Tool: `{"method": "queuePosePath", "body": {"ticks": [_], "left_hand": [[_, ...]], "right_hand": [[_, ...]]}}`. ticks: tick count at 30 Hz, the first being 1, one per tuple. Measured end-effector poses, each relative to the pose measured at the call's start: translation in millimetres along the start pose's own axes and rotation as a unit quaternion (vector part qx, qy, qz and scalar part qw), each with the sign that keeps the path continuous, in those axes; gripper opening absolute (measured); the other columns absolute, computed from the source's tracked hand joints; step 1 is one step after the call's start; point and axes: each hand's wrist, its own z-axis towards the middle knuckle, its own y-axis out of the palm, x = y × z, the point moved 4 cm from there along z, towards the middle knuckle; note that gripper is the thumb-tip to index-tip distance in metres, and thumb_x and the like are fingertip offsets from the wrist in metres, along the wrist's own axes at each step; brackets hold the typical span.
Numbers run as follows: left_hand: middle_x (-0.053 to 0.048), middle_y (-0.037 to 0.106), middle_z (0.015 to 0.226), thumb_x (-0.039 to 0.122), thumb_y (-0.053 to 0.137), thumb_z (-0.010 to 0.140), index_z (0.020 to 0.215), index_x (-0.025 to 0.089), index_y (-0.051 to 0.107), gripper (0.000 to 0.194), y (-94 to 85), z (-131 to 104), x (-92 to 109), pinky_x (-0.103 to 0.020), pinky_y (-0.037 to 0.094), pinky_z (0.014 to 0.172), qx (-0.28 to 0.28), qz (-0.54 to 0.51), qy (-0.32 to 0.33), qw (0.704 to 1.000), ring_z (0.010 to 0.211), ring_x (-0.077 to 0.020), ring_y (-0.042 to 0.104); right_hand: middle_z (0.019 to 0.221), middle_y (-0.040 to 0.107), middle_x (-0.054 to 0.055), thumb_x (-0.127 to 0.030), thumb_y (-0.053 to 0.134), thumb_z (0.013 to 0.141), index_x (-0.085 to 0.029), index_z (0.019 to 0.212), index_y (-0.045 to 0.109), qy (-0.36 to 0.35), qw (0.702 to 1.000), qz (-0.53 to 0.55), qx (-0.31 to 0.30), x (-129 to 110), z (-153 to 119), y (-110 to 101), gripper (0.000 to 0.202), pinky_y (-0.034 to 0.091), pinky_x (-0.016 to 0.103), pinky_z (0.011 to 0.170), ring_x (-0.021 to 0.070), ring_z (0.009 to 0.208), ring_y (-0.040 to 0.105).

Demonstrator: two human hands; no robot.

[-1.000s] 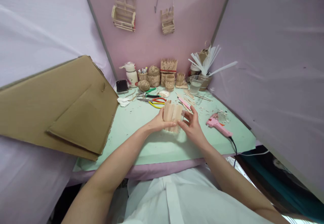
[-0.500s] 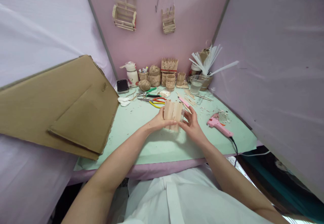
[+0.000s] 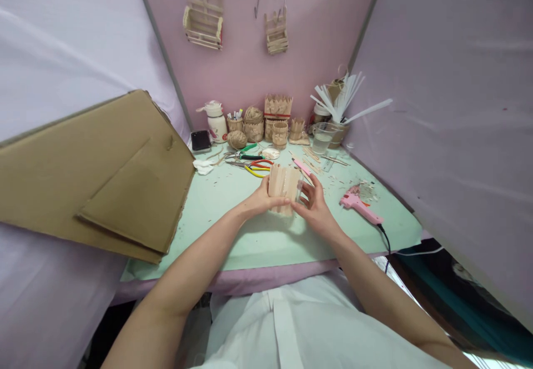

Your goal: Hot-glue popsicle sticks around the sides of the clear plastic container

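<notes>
Over a mint-green tabletop point(image 3: 233, 244), the left hand point(image 3: 263, 197) grasps a stick-covered piece point(image 3: 282, 182) while the right hand point(image 3: 315, 205) curls against its opposite side, apparently for steadiness, with yellow-and-red-handled pliers point(image 3: 249, 166) just beyond and a pink glue gun point(image 3: 361, 208) rightward, seemingly within reach.

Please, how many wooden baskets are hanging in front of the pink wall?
2: a larger basket at upper left, whose back reaches the picture's top edge, and a smaller basket to its right. Others may hang above the view.
</notes>
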Motion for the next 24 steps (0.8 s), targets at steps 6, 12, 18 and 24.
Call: {"method": "queuePosePath", "body": {"ticks": [6, 12, 18, 24], "left_hand": [[-0.019, 0.039, 0.153, 0.048, 0.09, 0.057, 0.149, 0.018, 0.025, 0.116, 0.1, 1, -1, -0.051, 0.038, 0.114, -0.001, -0.005, 0.013, 1.0, 0.14, -0.0369, 0.04], [-0.019, 0.04, 0.152, 0.047, 0.09, 0.058, 0.148, 0.019, 0.027, 0.113, -0.1, -1, 1, -0.051, 0.037, 0.114, 0.001, 0.006, 0.008, 1.0, 0.14, -0.0361, 0.041], [-0.019, 0.04, 0.151, 0.05, 0.089, 0.058, 0.15, 0.019, 0.025, 0.116, -2.7, -1, -1, -0.053, 0.035, 0.115, 0.005, 0.036, 0.006, 0.999, 0.139, -0.0366, 0.04], [-0.02, 0.035, 0.153, 0.048, 0.089, 0.057, 0.152, 0.017, 0.021, 0.121, 0.9, -1, 3, -0.053, 0.03, 0.117, -0.01, 0.052, 0.028, 0.998, 0.142, -0.0377, 0.035]], "right_hand": [[0.153, 0.034, 0.014, -0.056, 0.075, 0.072, -0.035, 0.153, 0.01, -0.003, 1.0, -0.007, -0.005, 0, 0, 0, 0.106, 0.032, 0.054, 0.115, 0.0269, 0.145, 0.034], [0.154, 0.033, 0.015, -0.055, 0.075, 0.072, -0.033, 0.153, 0.008, -0.001, 1.0, -0.015, -0.009, 0, 1, -1, 0.108, 0.031, 0.054, 0.116, 0.0269, 0.146, 0.032], [0.153, 0.034, 0.014, -0.055, 0.076, 0.071, -0.035, 0.153, 0.008, -0.002, 1.0, -0.025, -0.006, 2, 0, -2, 0.108, 0.03, 0.056, 0.116, 0.0268, 0.145, 0.034], [0.149, 0.041, 0.016, -0.059, 0.074, 0.074, -0.033, 0.152, 0.011, -0.004, 1.0, 0.007, 0.018, 3, 5, -11, 0.104, 0.034, 0.056, 0.114, 0.027, 0.141, 0.04]]}}
